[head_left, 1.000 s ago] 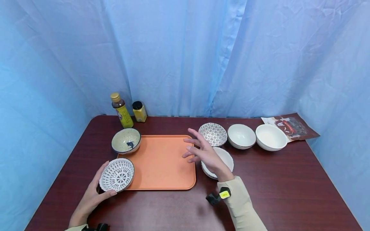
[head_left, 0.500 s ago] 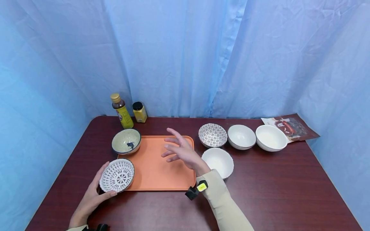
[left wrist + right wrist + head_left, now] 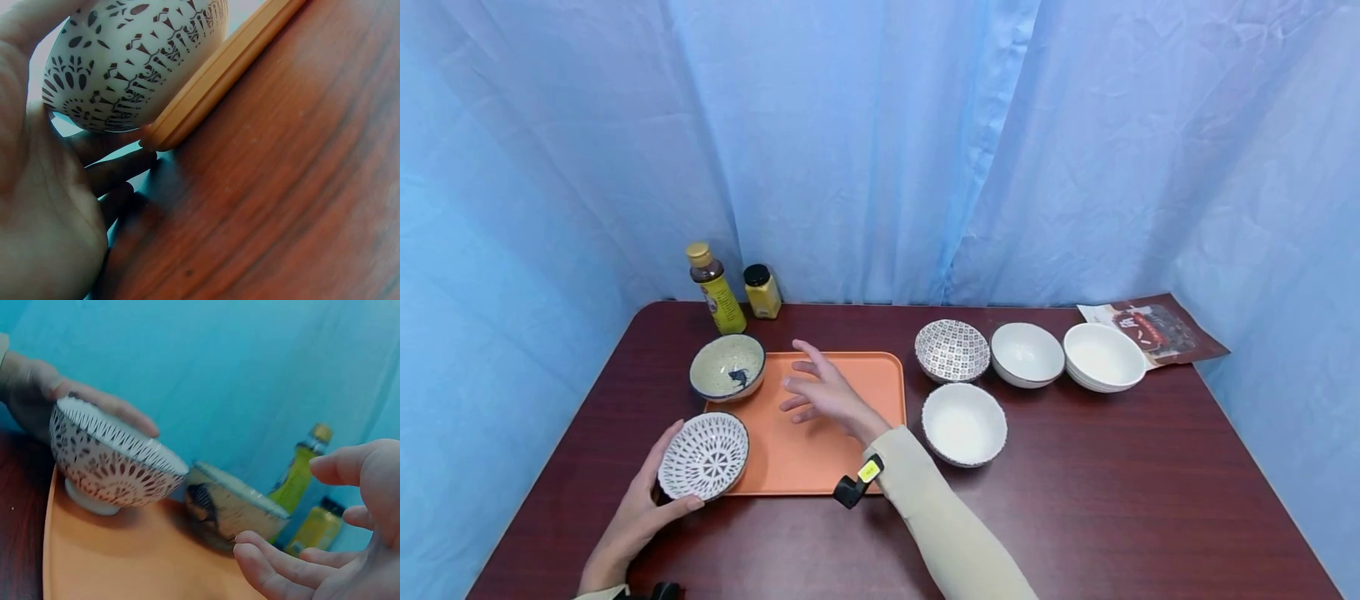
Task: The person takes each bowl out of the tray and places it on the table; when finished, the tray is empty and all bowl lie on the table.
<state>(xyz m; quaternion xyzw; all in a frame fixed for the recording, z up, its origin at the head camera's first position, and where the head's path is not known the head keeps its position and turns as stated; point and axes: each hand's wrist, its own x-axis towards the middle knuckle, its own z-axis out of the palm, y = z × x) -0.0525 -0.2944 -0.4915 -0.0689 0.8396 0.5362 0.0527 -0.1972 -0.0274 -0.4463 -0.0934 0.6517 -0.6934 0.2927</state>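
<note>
At the left front corner of the orange tray, my left hand holds a white bowl with a dark petal pattern, its thumb on the near side and fingers around the far left side. In the right wrist view this patterned bowl appears tilted at the tray's edge. Behind it sits a speckled cream bowl with a blue fish, over the tray's back left corner. My right hand hovers above the tray with spread, slightly bent fingers, holding nothing; the cream bowl is nearest to it.
Right of the tray stand a tile-patterned bowl, a white rough-rimmed bowl, a plain bowl and stacked white bowls. A brown food packet lies behind them. A sauce bottle and yellow jar stand back left.
My right hand has moved left, from beside the white rough-rimmed bowl to over the tray near the cream bowl. The left hand and its patterned bowl have stayed in place.
</note>
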